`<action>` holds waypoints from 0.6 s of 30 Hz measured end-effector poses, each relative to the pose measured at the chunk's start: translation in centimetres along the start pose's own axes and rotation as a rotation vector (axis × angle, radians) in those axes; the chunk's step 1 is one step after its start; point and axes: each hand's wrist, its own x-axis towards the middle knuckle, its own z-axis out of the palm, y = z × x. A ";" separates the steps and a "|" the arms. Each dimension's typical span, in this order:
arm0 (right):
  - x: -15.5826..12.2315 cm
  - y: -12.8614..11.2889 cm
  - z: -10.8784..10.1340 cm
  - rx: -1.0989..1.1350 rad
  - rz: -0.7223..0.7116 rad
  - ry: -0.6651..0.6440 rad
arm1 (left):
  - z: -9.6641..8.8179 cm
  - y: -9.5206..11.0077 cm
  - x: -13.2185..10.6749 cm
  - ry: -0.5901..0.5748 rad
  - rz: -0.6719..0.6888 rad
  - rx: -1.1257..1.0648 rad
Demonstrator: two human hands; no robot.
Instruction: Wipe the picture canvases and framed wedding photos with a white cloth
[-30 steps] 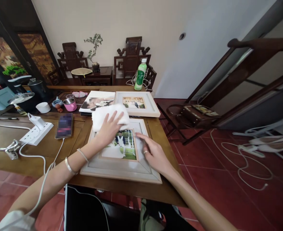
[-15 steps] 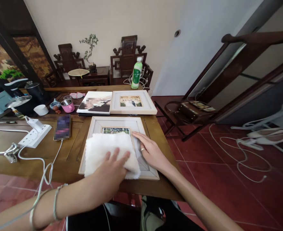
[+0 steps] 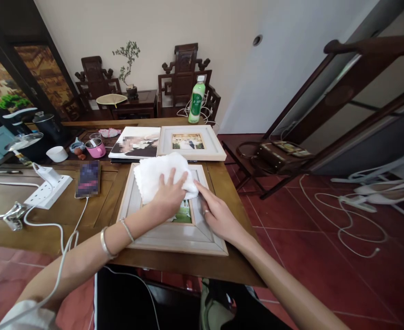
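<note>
A white cloth (image 3: 150, 173) lies over the far half of a pale picture frame (image 3: 202, 236) flat on the wooden table. My left hand (image 3: 169, 195) presses down on the cloth with its fingers spread. Below the cloth, a green part of the framed photo (image 3: 184, 214) shows; the upper part is hidden. My right hand (image 3: 219, 213) rests on the frame's right side, fingers stretched out and lying flat, the tips beside the cloth's edge.
Behind the frame lie a second framed photo (image 3: 207, 137) and a photo panel (image 3: 136, 142). A green bottle (image 3: 196, 101) stands at the back edge. On the left are a phone (image 3: 88, 178), a power strip (image 3: 49, 190) with cables, a pink cup (image 3: 95, 148) and a white cup (image 3: 57, 154).
My left hand has slid the white cloth away from me, from the frame's near half to its far half, uncovering the photo's lower part. My right hand has stayed nearly in place.
</note>
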 end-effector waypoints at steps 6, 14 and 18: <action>0.2 -0.3 -0.1 0.016 -0.026 0.019 | -0.1 3.0 -4.0 0.067 0.045 0.028; 0.0 -0.1 0.1 0.001 0.006 0.030 | 1.2 2.3 -3.7 0.143 0.022 -0.010; -0.1 0.2 0.4 -0.011 0.012 0.057 | 1.9 0.3 0.1 0.203 0.051 -0.020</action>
